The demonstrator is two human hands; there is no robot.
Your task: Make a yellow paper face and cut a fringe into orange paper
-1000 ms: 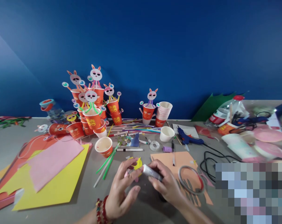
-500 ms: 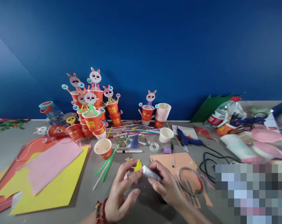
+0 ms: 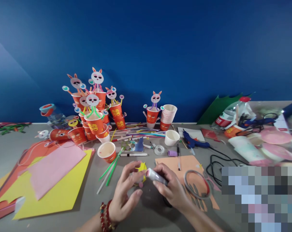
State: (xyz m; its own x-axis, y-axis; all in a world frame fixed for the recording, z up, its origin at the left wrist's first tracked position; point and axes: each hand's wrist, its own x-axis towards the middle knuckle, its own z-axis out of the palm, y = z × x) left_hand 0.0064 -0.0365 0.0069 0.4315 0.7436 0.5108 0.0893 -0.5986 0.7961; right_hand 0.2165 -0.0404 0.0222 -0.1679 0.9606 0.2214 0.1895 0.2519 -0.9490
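My right hand [image 3: 171,187] is closed around a white glue stick [image 3: 157,176], whose reddish end points left. My left hand [image 3: 128,193] wears red bead bracelets and has its fingers spread, with the index fingertip close to that end; whether they touch I cannot tell. Behind the left fingers, a yellow paper piece [image 3: 142,167] lies on the table with small pink bits by it, partly hidden. Left of this hand are green and white pipe cleaners [image 3: 111,170] and an upright paper cup [image 3: 106,152].
Red cups with rabbit faces [image 3: 94,124] stand back left, near yellow paper [image 3: 63,193] and pink paper [image 3: 56,167]. Peach paper [image 3: 165,162] and a tape ring [image 3: 198,185] lie right of my hands. Behind them are a blue glue gun [image 3: 194,141] and a cup stack [image 3: 169,116].
The glue stick has tilted so its reddish end shows more. My left hand has shifted slightly, uncovering more of the yellow paper piece. The view has moved a little.
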